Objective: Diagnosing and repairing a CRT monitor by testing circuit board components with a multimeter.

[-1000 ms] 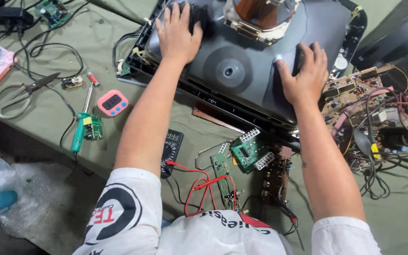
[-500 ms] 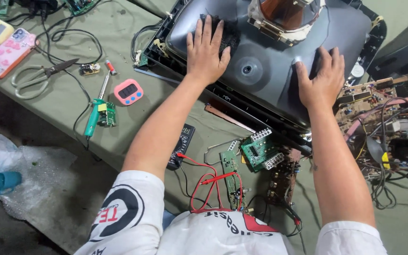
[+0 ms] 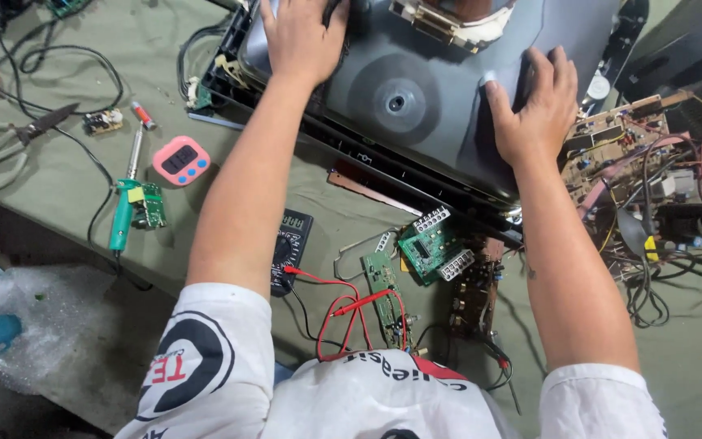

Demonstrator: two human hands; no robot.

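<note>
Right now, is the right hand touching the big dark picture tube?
Touching. The head view shows the right hand lying flat on the dark picture tube, palm and fingers pressed on its sloping back with no gap.

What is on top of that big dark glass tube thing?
Both hands lie flat on the dark picture tube: left hand and right hand. A coil collar sits at its neck. Whatever lies beneath is hidden.

My two hands flat on the tube [image 3: 416, 106], left hand [image 3: 302, 36], right hand [image 3: 534, 106], multimeter [image 3: 290, 252] nearer me, soldering iron [image 3: 127, 199] left, circuit boards [image 3: 428, 248] below the tube.
</note>
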